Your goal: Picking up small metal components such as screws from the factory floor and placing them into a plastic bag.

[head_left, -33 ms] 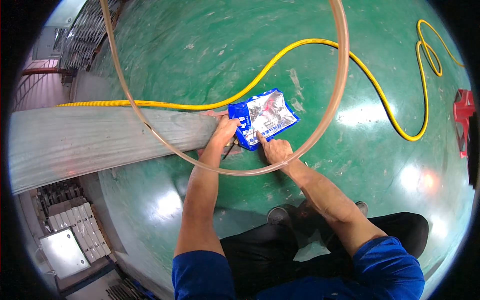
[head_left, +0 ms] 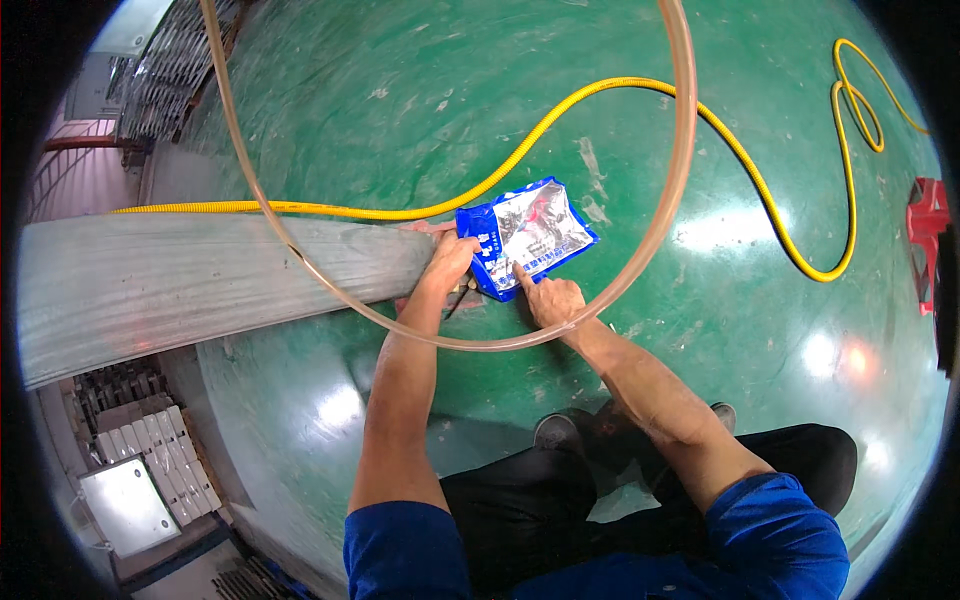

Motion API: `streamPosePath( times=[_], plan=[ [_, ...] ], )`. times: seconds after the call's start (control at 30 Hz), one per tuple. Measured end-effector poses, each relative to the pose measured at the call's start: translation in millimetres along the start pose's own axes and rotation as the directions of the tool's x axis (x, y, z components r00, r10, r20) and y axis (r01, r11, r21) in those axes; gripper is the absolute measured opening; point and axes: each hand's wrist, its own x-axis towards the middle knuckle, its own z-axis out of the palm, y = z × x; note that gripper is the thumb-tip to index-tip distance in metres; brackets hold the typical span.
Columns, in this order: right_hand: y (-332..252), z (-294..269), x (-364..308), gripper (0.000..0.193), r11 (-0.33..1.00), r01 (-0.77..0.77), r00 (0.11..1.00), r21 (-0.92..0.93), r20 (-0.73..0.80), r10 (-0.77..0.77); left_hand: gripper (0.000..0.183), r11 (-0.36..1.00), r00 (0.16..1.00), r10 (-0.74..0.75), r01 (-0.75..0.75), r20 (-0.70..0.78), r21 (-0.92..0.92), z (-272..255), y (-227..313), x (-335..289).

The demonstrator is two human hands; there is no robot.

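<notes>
A blue and silver plastic bag (head_left: pixel 530 238) with a clear window and white lettering lies tilted at the end of a long grey panel (head_left: pixel 220 280). My left hand (head_left: pixel 455 262) is closed on its left edge. My right hand (head_left: pixel 553 300) holds nothing: its index finger stretches out onto the bag's lower border, while the other fingers curl in and are partly hidden. Whatever is inside the bag is too unclear to make out. Under the panel's end, pinkish scraps (head_left: pixel 432 228) show around the bag.
A clear tube (head_left: pixel 640 262) loops across the foreground, over my wrists. Behind the bag, a yellow hose (head_left: pixel 600 86) winds over the green floor (head_left: pixel 420 110). A red object (head_left: pixel 928 240) stands at the far right. Stacked white parts (head_left: pixel 165 455) are at lower left.
</notes>
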Motion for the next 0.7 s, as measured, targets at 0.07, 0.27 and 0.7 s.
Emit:
streamPosePath(
  times=[0.07,0.27,0.7],
  plan=[
    [4.5,-0.4,-2.5,0.061,1.0,-0.024,1.0,0.011,0.006,0.024,0.026,1.0,1.0,0.009,-0.009,0.005,-0.009,6.9,3.4,0.7],
    [-4.3,12.4,0.6,0.063,0.999,0.054,0.993,-0.001,-0.102,-0.053,0.025,0.998,0.993,0.016,-0.008,-0.114,0.066,-19.0,-36.8,23.3],
    [4.9,-0.4,-5.2,0.04,0.998,-0.049,0.999,0.03,-0.018,0.05,0.028,0.997,1.0,0.029,-0.03,0.009,0.065,1.3,18.7,-17.7]
  ],
)
